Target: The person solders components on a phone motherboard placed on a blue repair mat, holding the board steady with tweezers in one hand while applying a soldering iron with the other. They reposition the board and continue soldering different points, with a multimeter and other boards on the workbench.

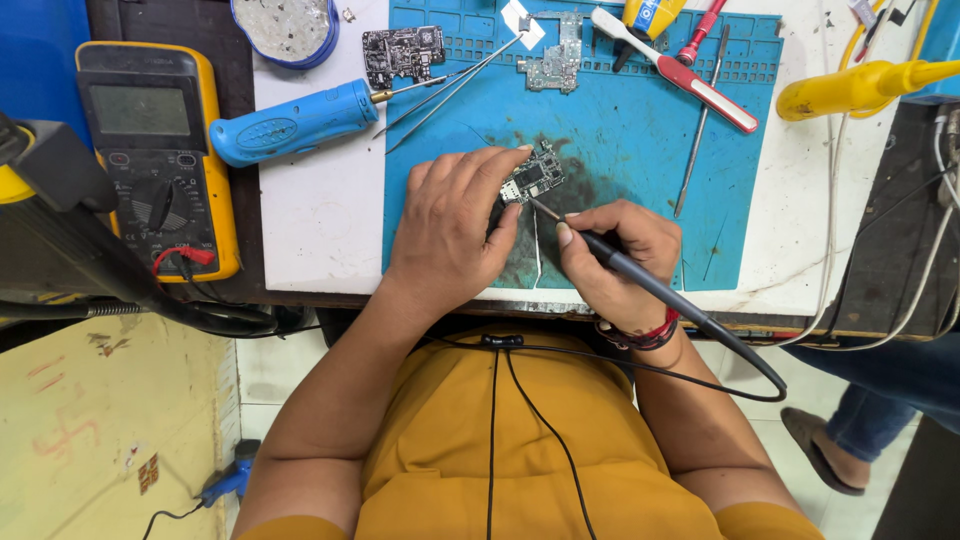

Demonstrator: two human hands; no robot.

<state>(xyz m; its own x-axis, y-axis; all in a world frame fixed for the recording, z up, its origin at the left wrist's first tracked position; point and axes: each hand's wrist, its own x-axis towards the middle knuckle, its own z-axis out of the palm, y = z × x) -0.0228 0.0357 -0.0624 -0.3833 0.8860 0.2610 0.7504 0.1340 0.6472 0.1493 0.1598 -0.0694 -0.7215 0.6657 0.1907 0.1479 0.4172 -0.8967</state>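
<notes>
Steadying circuit board point(535, 176), left hand point(452, 225); right hand point(612, 262) grips soldering iron point(640, 275).

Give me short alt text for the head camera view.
A left hand steadies a small circuit board on a blue work mat while the right hand touches a black soldering iron to it; a yellow multimeter lies left.

At centre frame, your left hand point(450, 225) pins a small circuit board point(535, 176) to the blue mat point(640, 120) while your right hand point(615, 255) touches a black soldering iron point(640, 275) to it; a yellow multimeter point(155, 150) lies at upper left.
</notes>
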